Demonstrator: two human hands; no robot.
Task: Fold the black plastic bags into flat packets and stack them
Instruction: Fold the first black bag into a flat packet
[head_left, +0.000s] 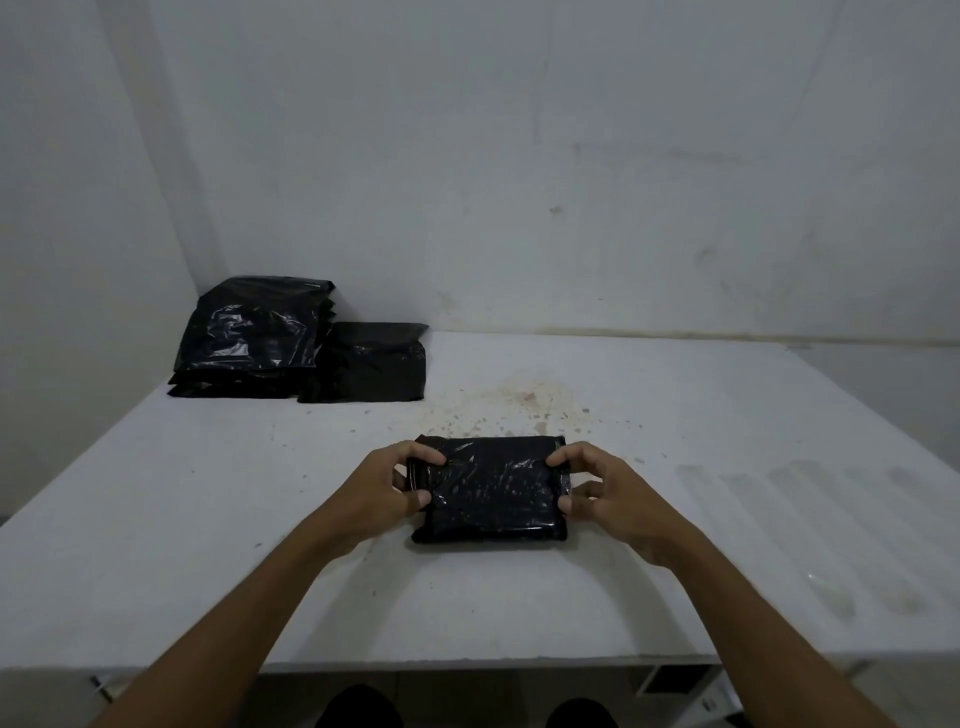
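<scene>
Black folded packet (491, 491) lies btwn my hands on table (208, 519); L hand (384, 493) & R hand (608, 493) pinch its side edges.

Glossy black packet (491, 491); black stack (249, 338); white table (675, 415), reddish-brown speckles (519, 400).

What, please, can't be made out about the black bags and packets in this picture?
Head view only:
- Tall pile at far left: count unreadable, black layers merge.
- Lower pile: its left part hidden behind the tall one.
- Packet on the table: both ends covered by left hand and right hand; underside unseen.
</scene>
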